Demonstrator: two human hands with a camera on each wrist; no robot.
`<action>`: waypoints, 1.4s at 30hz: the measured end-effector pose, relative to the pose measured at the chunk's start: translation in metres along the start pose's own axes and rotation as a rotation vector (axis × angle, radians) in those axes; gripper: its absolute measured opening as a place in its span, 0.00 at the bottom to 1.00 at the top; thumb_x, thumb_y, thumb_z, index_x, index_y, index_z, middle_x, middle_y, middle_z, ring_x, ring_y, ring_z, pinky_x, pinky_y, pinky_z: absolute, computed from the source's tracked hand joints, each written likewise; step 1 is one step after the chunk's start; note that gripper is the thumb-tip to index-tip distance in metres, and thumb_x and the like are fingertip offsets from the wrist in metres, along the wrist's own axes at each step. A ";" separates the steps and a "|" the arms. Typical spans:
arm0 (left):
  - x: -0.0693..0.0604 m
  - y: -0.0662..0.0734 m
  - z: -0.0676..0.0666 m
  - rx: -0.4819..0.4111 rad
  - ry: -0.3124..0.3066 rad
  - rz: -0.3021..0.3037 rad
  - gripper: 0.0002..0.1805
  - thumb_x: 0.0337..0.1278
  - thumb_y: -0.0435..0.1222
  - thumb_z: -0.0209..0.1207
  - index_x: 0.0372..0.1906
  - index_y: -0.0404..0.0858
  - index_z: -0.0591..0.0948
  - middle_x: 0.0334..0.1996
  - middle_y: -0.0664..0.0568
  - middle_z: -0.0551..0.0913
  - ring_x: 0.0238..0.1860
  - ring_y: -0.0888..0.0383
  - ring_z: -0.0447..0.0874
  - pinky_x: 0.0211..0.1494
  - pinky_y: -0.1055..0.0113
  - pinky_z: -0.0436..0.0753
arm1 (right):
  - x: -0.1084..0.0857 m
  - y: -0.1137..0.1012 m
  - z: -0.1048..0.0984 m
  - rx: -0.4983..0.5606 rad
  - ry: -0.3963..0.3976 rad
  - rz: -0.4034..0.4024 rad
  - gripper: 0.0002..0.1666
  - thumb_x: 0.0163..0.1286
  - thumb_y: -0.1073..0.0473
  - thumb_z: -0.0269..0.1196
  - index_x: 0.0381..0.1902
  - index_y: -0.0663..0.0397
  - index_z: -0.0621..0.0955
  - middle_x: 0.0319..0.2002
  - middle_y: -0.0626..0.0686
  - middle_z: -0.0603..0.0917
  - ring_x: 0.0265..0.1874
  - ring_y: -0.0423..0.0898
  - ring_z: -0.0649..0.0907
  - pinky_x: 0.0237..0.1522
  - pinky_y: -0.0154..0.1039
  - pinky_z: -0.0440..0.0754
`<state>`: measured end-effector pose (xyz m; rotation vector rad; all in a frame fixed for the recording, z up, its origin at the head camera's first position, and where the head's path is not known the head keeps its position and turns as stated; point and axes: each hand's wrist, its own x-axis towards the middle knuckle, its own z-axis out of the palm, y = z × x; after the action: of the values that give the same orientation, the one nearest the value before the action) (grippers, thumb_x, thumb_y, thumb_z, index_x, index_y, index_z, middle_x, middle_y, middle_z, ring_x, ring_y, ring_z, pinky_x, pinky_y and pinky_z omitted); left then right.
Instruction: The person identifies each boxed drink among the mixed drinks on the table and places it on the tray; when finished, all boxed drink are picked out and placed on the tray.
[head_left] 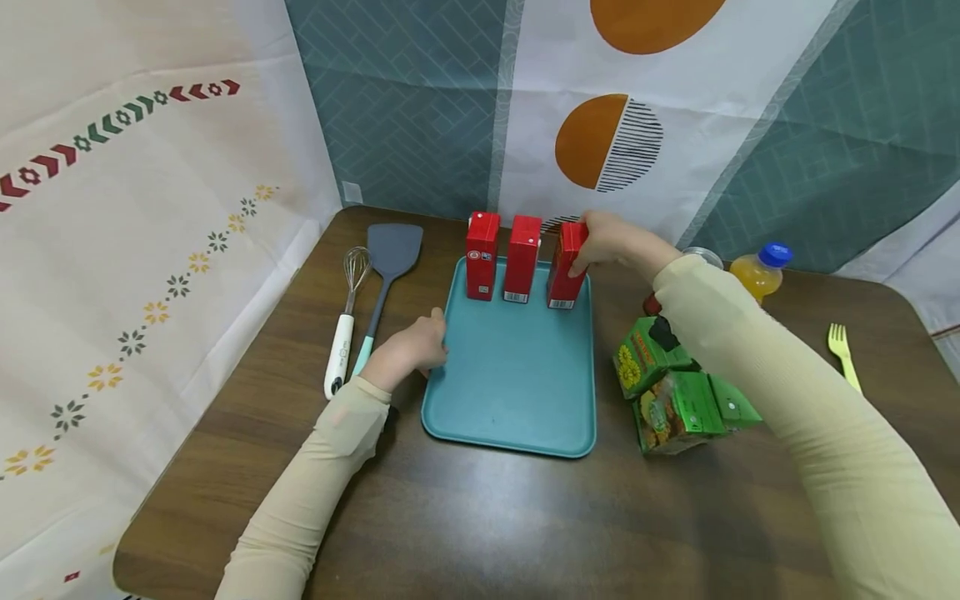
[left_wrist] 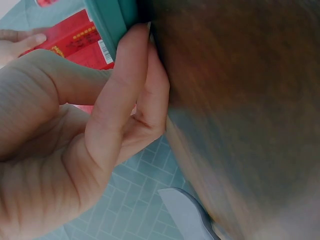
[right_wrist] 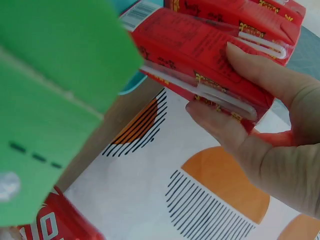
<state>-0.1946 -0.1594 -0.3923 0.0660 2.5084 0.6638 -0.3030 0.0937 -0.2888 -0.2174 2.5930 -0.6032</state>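
The right hand pinches a red drink carton between its thumb on one side and its fingers on the other, near the upper end. This carton is at the far right corner of the teal tray; contact between its base and the tray cannot be confirmed. A straw in a clear sleeve is attached to its side. The left hand grips the left rim of the tray, with the fingers bent at the edge. A middle red carton and a left red carton stand upright along the far side of the tray, spaced apart in a row with the held unit. To the right of the tray is a group of green drink cartons. Farther right of the tray are a blue-capped bottle containing orange liquid and a yellow-green fork. To the left of the tray lie a grey-bladed spatula and, beyond it, a white-handled whisk. The tray rests on a wood-grain table.
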 end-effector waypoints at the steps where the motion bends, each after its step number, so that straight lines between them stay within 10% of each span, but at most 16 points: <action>1: -0.001 0.000 0.000 0.002 0.005 0.002 0.36 0.61 0.27 0.48 0.68 0.24 0.43 0.31 0.36 0.78 0.19 0.54 0.82 0.23 0.66 0.81 | 0.000 -0.001 -0.001 -0.019 0.006 -0.001 0.40 0.52 0.63 0.70 0.58 0.66 0.61 0.53 0.63 0.69 0.52 0.57 0.70 0.51 0.49 0.77; 12: -0.002 -0.001 -0.002 0.007 0.008 0.014 0.35 0.61 0.28 0.49 0.67 0.23 0.45 0.34 0.34 0.78 0.18 0.54 0.82 0.23 0.67 0.81 | -0.006 -0.005 -0.006 -0.038 0.011 -0.024 0.48 0.54 0.53 0.70 0.65 0.64 0.58 0.57 0.64 0.67 0.56 0.57 0.67 0.53 0.50 0.75; 22: -0.003 -0.002 -0.005 0.004 0.010 0.022 0.31 0.62 0.29 0.49 0.64 0.23 0.49 0.41 0.30 0.76 0.19 0.53 0.81 0.23 0.67 0.81 | -0.055 0.003 -0.035 0.038 -0.024 -0.119 0.53 0.57 0.39 0.64 0.72 0.51 0.53 0.70 0.61 0.56 0.68 0.58 0.56 0.64 0.60 0.60; 42: -0.004 -0.001 -0.002 0.011 0.011 0.032 0.30 0.63 0.29 0.49 0.63 0.23 0.50 0.41 0.30 0.75 0.19 0.53 0.80 0.24 0.66 0.80 | -0.166 0.123 0.007 0.052 0.247 -0.356 0.36 0.55 0.51 0.70 0.61 0.46 0.71 0.58 0.52 0.76 0.55 0.56 0.76 0.52 0.57 0.74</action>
<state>-0.1922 -0.1614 -0.3897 0.1071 2.5260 0.6653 -0.1597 0.2423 -0.2827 -0.6325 2.7909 -0.8684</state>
